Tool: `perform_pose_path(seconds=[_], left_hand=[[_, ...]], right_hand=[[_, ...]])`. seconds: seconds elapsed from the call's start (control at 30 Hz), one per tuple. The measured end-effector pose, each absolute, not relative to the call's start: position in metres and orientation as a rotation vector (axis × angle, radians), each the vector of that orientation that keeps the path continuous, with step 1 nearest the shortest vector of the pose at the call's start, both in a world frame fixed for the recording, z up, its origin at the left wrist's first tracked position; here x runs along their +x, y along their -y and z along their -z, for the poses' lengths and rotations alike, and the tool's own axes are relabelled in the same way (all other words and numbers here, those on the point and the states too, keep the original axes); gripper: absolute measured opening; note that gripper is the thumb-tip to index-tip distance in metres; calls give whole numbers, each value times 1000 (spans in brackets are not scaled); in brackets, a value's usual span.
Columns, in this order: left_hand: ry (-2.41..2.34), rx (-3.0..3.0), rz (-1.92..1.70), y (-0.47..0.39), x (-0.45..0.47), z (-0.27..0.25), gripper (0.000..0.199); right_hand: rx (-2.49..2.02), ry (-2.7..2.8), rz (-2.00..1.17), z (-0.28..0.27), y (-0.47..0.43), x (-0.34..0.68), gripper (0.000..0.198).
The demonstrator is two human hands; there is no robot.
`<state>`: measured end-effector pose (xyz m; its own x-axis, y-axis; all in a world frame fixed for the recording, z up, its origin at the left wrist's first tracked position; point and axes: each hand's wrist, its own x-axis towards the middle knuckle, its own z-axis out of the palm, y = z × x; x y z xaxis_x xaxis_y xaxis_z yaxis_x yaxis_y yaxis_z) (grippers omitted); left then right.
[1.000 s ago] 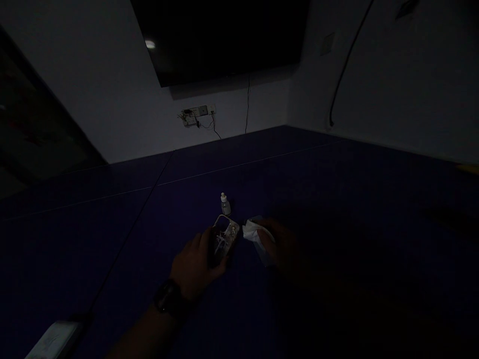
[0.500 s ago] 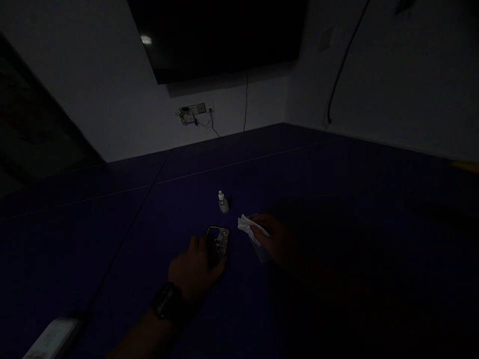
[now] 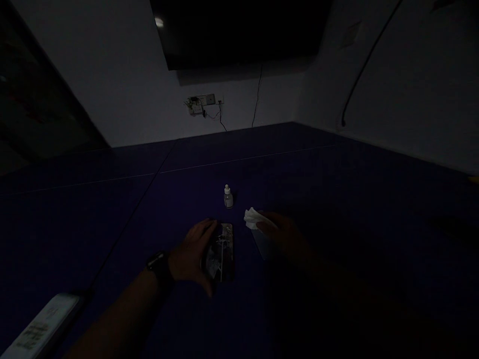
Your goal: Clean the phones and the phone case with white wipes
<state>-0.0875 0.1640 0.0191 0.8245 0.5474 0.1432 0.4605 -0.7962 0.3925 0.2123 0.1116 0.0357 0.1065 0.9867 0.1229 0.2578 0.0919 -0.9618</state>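
The light is very dim. My left hand curves along the left side of a flat, phone-like rectangle with a glossy, reflecting face. Its thumb and fingers are spread apart, and whether they touch the edge is hard to see. In my right hand a folded white tissue is pinched between thumb and fingers. Below that hand lies a second flat, bluish-grey rectangular piece, partly covered by the hand. A small clear dropper bottle with a white top stands upright beyond both hands.
A white power strip lies on the dark blue table at lower left, its black cord running toward the wall. Behind, a dark screen hangs above wall sockets with plugs and cables.
My left hand has opened and shifted off the glossy rectangle to its left edge, so more of its face shows. My right hand stays on the tissue. The view has tilted slightly.
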Motion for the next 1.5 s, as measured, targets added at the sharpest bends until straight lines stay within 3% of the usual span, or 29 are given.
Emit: perform_pose_path(seconds=[0.2,0.4,0.57,0.87,1.07,1.23,1.37,1.5], left_hand=[[-825,2636,-426,-154,-76,-3,163],[-927,2684,-526,-142,-61,6,154],[-881,2697,-500,-141,-61,8,154],[-895,2648,-450,-142,-60,2,152],[-926,2629,-431,-142,-60,2,150],[-914,2639,-452,-142,-59,2,149],[-911,2664,-449,-144,-60,5,149],[-892,2691,-465,-146,-61,7,148]], right_hand=[[-1393,1604,-575,-51,-109,224,28],[-1081,2309,-106,-51,-118,231,43],[-1110,2487,55,-30,-143,205,43],[-950,2843,97,-20,-150,188,32],[-1169,2776,134,-26,-149,192,40],[-1078,2834,95,-24,-147,191,31],[-1165,2793,113,-26,-147,187,41],[-1336,2813,42,-36,-145,189,34]])
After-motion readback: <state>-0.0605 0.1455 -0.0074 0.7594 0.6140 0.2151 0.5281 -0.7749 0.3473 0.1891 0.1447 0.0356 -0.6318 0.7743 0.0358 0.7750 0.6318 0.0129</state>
